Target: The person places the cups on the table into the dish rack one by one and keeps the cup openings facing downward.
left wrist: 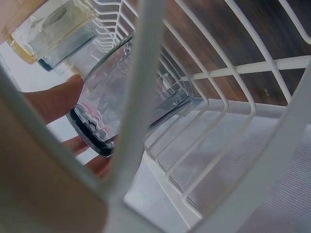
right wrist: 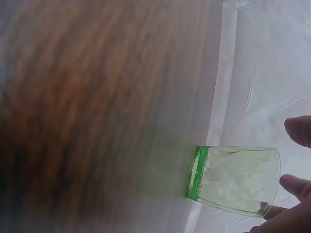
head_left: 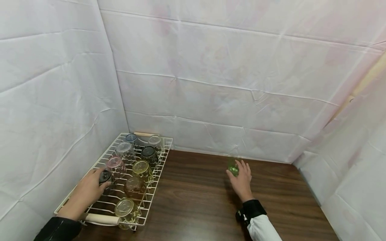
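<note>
My left hand (head_left: 88, 190) is at the near left of a white wire rack, thumb and fingers curled around a dark grey drinking glass (head_left: 105, 178). In the left wrist view, this glass (left wrist: 121, 97) has its thick dark base between the thumb (left wrist: 60, 97) and the fingers, partly hidden by a rack wire. On the table to the right, a green-tinted drinking glass (right wrist: 238, 179) stands upright on its green base. Around its upper part my right hand (head_left: 242, 179) is spread; the right wrist view shows the thumb apart from the glass and fingertips (right wrist: 291, 184) right at its rim.
The white rack (head_left: 158, 177) holds several upside-down glasses, among them a pink glass (head_left: 116, 167), a brownish glass (head_left: 134, 188) and a yellow glass (head_left: 126, 210). A wooden handle (head_left: 101, 219) crosses its near end. White cloth walls (head_left: 211, 93) border the dark wood table (head_left: 193, 194).
</note>
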A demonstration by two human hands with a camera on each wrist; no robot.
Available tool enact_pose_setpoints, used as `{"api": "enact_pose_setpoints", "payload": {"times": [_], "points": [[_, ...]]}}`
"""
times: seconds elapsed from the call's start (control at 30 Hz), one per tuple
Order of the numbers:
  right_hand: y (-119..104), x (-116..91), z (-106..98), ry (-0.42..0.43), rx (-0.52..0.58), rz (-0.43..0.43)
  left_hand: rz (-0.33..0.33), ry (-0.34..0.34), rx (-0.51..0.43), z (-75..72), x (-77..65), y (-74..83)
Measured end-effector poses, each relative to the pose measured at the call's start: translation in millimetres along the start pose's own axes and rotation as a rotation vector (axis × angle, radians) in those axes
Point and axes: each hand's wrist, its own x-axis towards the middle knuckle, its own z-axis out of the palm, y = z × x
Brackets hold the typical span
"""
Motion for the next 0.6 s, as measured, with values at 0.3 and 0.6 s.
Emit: {"api": "enact_pose_setpoints", "payload": {"times": [0.3, 0.6], "points": [[1.6, 0.5, -0.8, 0.018, 0.014, 0.005, 0.005, 0.017, -0.014, 1.7, -1.8, -2.1], [1.3, 0.2, -1.7, 0.032, 0.018, -0.002, 0.016, 0.035, -0.015, 3.5, -2.7, -2.1]]}}
